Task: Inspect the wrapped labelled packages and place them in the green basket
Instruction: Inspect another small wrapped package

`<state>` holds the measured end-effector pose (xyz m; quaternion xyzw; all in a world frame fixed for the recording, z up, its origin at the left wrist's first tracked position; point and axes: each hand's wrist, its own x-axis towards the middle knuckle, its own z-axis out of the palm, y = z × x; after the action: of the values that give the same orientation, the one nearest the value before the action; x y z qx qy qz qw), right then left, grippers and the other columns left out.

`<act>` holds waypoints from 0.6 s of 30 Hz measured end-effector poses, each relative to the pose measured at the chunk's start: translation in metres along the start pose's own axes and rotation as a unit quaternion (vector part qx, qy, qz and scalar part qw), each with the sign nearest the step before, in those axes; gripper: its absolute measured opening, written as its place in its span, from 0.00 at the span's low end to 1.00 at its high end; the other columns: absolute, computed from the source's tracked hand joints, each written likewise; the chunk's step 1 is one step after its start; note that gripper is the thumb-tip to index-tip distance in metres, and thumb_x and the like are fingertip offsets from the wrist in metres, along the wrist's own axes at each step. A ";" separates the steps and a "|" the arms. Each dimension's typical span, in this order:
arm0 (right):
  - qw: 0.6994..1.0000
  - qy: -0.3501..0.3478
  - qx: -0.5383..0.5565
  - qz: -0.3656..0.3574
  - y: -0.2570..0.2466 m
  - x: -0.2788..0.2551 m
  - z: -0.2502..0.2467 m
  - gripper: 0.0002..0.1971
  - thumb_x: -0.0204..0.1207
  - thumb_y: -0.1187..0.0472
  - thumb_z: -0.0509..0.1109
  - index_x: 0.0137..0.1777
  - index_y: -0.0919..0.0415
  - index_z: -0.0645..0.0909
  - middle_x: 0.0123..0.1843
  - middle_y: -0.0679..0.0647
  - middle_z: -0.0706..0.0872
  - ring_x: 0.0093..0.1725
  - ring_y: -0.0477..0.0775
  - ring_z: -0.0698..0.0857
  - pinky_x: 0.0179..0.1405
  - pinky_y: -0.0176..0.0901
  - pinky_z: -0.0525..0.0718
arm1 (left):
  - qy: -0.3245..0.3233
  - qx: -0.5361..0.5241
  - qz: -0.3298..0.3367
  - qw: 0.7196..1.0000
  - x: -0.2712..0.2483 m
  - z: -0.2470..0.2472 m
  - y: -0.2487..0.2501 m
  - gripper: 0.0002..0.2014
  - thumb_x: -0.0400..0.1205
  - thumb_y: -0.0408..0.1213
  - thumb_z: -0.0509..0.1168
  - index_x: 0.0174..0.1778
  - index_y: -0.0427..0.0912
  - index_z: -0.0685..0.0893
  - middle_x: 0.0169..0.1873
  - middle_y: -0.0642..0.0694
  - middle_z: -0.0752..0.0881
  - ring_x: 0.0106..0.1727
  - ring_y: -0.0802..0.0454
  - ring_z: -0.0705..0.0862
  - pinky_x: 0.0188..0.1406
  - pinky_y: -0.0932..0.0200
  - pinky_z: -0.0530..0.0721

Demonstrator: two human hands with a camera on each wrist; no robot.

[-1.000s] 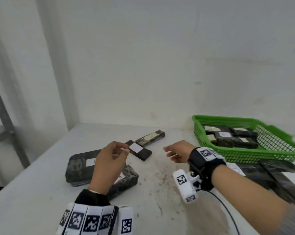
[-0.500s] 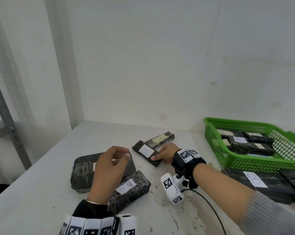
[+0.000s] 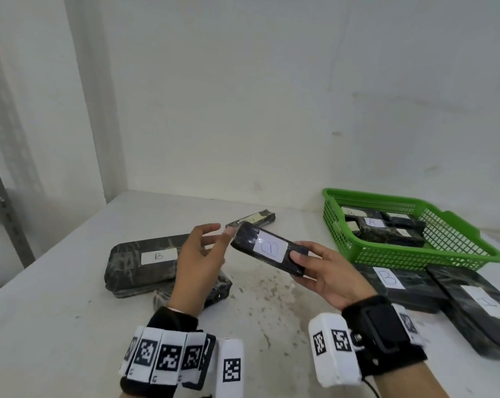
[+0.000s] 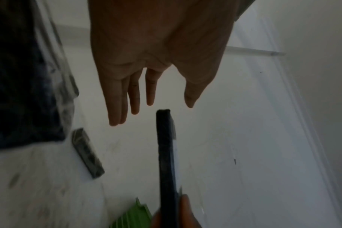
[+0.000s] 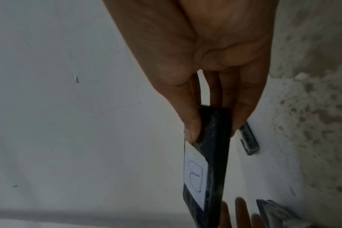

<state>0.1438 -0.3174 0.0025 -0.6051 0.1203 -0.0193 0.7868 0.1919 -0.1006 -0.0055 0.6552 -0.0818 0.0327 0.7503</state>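
My right hand (image 3: 315, 268) holds a small black wrapped package (image 3: 267, 252) above the table, thumb on top beside its white label marked B. In the right wrist view the same package (image 5: 207, 162) is pinched between thumb and fingers. My left hand (image 3: 205, 245) is held up with fingers spread, its fingertips at the package's far end; the left wrist view shows a small gap between the fingertips (image 4: 135, 108) and the package (image 4: 166, 146). The green basket (image 3: 444, 254) stands at the right and holds several labelled packages (image 3: 381, 228).
A large wrapped package labelled B (image 3: 145, 259) lies at the left, with another partly hidden under my left wrist. A slim package (image 3: 254, 219) lies further back. Two big labelled packages (image 3: 401, 285) (image 3: 484, 308) lie in front of the basket. The wall is close behind.
My right hand reached to the small package on the table, gripped it and lifted it toward me. My left hand opened and rose to the package's far end.
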 end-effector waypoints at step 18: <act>0.981 -0.028 0.191 -0.022 0.032 -0.023 0.003 0.19 0.83 0.54 0.61 0.63 0.67 0.82 0.56 0.64 0.91 0.50 0.56 0.92 0.39 0.42 0.91 | -0.121 -0.190 -0.080 0.971 -0.014 0.032 -0.037 0.21 0.77 0.42 0.65 0.62 0.35 0.85 0.51 0.38 0.91 0.55 0.45 0.90 0.49 0.53 0.91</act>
<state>0.1183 -0.3023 -0.0236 -0.4469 0.0789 -0.0421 0.8901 0.1810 -0.1363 -0.0395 0.5040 -0.1241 -0.1232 0.8458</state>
